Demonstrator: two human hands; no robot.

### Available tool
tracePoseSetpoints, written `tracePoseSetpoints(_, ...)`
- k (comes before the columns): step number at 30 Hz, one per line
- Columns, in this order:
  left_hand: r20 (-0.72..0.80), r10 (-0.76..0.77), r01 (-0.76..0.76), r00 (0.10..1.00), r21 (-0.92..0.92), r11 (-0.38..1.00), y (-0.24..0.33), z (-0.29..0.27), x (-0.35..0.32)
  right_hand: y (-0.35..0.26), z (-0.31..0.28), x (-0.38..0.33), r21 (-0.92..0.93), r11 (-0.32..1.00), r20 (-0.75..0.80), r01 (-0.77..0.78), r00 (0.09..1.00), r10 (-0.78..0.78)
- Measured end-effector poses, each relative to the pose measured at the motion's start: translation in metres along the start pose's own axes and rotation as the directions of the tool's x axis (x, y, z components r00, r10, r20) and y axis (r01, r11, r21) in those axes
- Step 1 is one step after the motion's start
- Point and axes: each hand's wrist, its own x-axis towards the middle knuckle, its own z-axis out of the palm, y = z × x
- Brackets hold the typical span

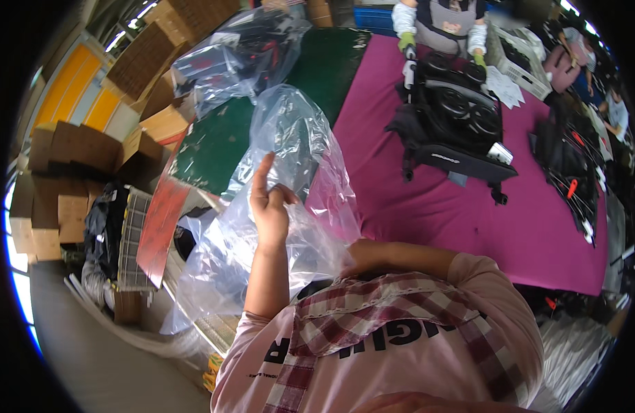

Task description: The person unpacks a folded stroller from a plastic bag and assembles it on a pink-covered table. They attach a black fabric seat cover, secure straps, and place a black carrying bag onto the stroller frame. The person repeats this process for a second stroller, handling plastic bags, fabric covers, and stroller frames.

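Observation:
A large clear plastic bag (290, 144) hangs open in front of my chest, over the near left corner of the magenta table (469, 227). My left hand (269, 206) is raised against the bag's near side, index finger pointing up, the other fingers pinching the film. My right forearm (407, 258) reaches left along the table edge, and its hand disappears behind the bag's lower folds. A folded black stroller (455, 117) lies on the magenta table beyond the bag.
A co-worker's gloved hands (408, 43) touch the stroller's far end. Another stroller wrapped in clear plastic (241, 55) lies on the green table (214, 151). Cardboard boxes (76, 148) stack at left. Black parts (572, 165) and a white basket (520, 69) sit at right.

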Motion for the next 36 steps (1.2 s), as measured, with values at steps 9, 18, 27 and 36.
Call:
tracePoseSetpoints(9,-0.033,-0.080,0.076,0.996,-0.108,0.991,-0.033,0.014,0.014,0.093,0.041,-0.100,-0.029,0.966,-0.685,-0.258,0.708,0.169)
tracePoseSetpoints(18,-0.166,-0.144,0.130,0.976,-0.096,0.987,-0.038,0.037,-0.002,0.107,0.040,-0.108,0.601,0.798,-0.524,-0.035,0.736,0.428)
tracePoseSetpoints(27,-0.066,-0.328,0.330,0.942,0.021,0.944,-0.023,0.082,0.001,0.153,0.061,-0.111,0.300,0.953,-0.701,0.032,0.685,0.198)
tracePoseSetpoints(36,0.159,-0.507,0.330,0.847,0.592,0.736,-0.073,0.054,0.052,0.155,0.033,-0.130,0.438,0.892,-0.687,-0.106,0.600,0.409)
